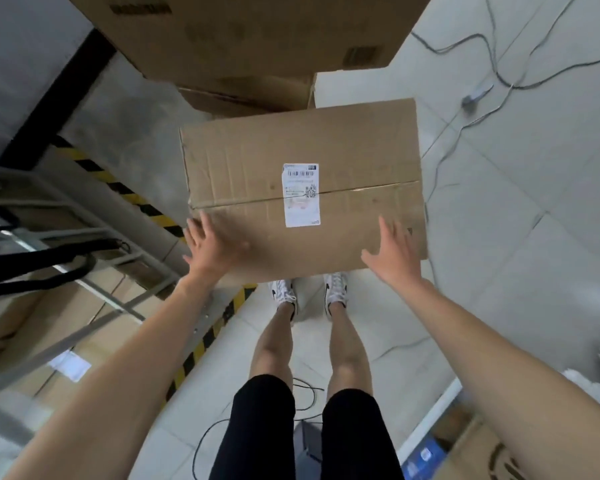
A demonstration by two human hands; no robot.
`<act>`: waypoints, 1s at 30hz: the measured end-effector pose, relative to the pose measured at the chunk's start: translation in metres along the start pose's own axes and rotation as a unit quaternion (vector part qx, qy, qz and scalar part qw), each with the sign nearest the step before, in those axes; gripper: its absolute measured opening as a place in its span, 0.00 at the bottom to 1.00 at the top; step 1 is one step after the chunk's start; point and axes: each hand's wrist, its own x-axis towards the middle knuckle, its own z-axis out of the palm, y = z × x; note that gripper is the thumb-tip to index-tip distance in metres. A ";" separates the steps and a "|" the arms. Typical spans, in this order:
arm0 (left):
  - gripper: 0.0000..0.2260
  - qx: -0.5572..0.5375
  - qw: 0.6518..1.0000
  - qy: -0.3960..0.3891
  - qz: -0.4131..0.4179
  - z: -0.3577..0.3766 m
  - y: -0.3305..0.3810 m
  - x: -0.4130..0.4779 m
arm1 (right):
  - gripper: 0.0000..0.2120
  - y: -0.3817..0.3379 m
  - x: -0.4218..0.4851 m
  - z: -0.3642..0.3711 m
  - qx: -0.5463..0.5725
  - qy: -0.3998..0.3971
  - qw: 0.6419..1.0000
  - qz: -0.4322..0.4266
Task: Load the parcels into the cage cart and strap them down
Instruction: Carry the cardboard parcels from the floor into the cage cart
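Head view: big brown box on the floor, just past the feet. Left hand and right hand open, fingers spread, reaching near corners. Stiff cardboard, maybe heavy. Best gripped low at both sides.

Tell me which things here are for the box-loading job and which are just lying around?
For the job:
labelled box
left hand
right hand
cage cart
black straps

Just lying around:
cables on the floor
striped floor tape
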 end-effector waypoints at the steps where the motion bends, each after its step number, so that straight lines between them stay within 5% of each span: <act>1: 0.54 -0.037 0.999 0.006 -0.001 -0.001 0.000 0.014 | 0.42 0.003 0.016 -0.002 -0.004 0.009 1.000 0.004; 7: 0.59 -0.244 0.970 0.017 0.000 -0.009 -0.016 0.071 | 0.52 0.021 0.087 -0.015 0.087 0.097 0.990 0.062; 11: 0.55 -0.273 0.962 -0.003 -0.002 -0.008 -0.024 0.074 | 0.60 0.031 0.107 -0.022 0.171 0.054 0.979 0.101; 14: 0.54 -0.289 0.957 0.003 -0.010 -0.004 -0.022 0.054 | 0.57 0.042 0.102 -0.029 0.188 0.021 0.977 0.103; 20: 0.52 -0.309 0.949 0.047 -0.035 -0.011 -0.027 -0.043 | 0.51 0.056 0.050 -0.072 0.176 -0.006 0.980 0.089; 30: 0.45 -0.333 0.916 0.223 -0.012 -0.120 -0.033 -0.258 | 0.47 -0.011 -0.089 -0.199 0.200 0.028 0.975 -0.093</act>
